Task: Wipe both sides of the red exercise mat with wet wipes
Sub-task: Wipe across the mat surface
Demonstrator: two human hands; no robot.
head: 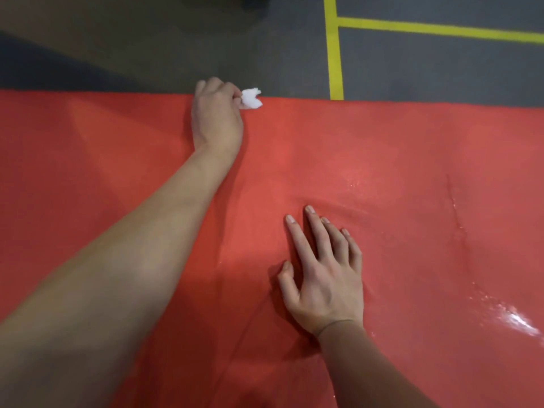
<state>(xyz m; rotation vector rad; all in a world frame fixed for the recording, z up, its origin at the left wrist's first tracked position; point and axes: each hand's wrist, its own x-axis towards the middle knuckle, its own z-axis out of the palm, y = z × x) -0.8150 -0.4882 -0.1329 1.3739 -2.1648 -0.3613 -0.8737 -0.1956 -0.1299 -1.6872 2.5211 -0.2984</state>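
The red exercise mat lies flat on the floor and fills most of the view. Its right part glistens with wet streaks. My left hand reaches to the mat's far edge and grips a crumpled white wet wipe, which sticks out to the right of the fingers and touches the mat there. My right hand lies flat on the middle of the mat, fingers straight and spread, pressing it down; small wrinkles spread from the fingertips.
Beyond the mat's far edge is grey floor with yellow tape lines at the upper right. A dark object sits at the very top edge, mostly cut off.
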